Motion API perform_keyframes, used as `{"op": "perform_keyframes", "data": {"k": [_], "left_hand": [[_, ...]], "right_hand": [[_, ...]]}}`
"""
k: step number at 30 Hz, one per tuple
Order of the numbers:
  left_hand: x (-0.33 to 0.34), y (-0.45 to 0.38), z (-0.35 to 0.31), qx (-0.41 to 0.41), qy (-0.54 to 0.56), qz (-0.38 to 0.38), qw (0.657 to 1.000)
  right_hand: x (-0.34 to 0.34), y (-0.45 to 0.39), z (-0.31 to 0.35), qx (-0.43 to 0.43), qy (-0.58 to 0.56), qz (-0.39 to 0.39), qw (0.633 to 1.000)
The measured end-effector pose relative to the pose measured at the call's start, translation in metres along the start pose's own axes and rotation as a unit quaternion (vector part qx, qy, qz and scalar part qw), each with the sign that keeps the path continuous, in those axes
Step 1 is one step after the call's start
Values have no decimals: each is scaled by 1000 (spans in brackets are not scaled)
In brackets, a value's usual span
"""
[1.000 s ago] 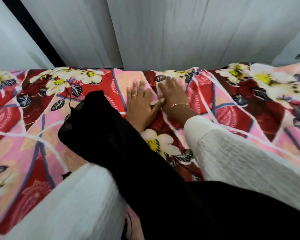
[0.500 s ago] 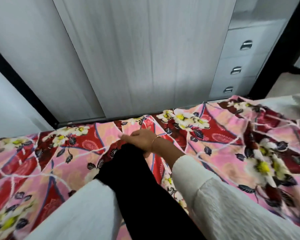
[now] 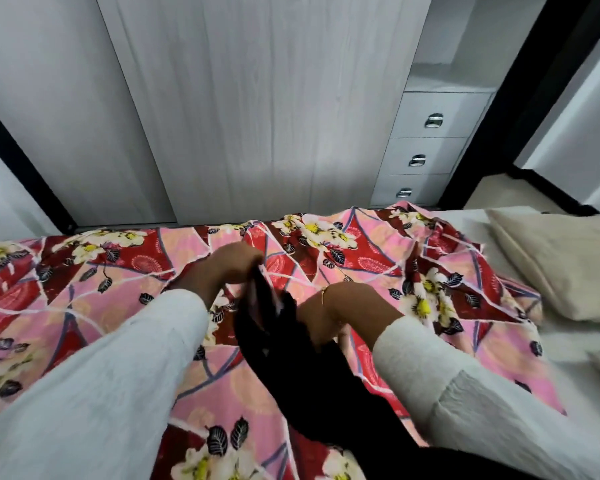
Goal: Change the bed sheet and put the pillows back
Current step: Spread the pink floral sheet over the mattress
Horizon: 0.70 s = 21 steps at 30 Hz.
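Underneath, floral bed sheet (image 3: 378, 268) beside beige pillow (image 3: 561, 261), pale wardrobe (image 3: 257, 98) behind.

Both arms wear long white sleeves of textured, crinkled fabric, the left sleeve (image 3: 111, 375) and the right sleeve (image 3: 465, 386). A thin gold bracelet (image 3: 323, 293) circles the right wrist. A black scarf (image 3: 309, 368) hangs down the front.

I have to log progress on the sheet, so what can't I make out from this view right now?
- Right hand: fingers hidden behind the black scarf; grip unclear, head view.
- Left hand: fingertips blurred where they meet scarf and sheet; what it holds is unclear.
- Sheet's near edge: covered by both sleeves and cut off by the bottom edge.
- Pillow: cut off at the right edge.
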<state>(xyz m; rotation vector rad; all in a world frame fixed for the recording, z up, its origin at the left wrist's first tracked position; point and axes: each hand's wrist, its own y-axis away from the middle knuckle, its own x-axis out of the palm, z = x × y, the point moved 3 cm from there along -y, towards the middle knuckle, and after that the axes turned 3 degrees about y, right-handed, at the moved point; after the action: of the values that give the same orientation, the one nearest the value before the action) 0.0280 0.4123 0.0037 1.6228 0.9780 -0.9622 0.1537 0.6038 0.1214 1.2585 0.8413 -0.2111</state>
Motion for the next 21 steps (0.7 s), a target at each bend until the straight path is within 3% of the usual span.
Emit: {"op": "perform_keyframes", "data": {"k": [2,6,7,10,12,21], "left_hand": [[-24,35,-46,48,-117,-20,992],[-35,64,-106,66,-127,-33,989],[-31,67,-119,68,-130,-32,989],[-29,79,-165,94,-114,-72,986],[-32,84,-198,113,-82,-101,985],[38,91,-349,105,115,-68,985]], "right_hand": [[7,8,-6,42,36,49,997],[21,10,-13,35,28,60,997],[23,12,-20,32,-9,45,998],[14,27,-50,57,-24,-129,990],[16,48,-77,75,-49,-201,975],[109,118,-211,151,-195,-252,936]]}}
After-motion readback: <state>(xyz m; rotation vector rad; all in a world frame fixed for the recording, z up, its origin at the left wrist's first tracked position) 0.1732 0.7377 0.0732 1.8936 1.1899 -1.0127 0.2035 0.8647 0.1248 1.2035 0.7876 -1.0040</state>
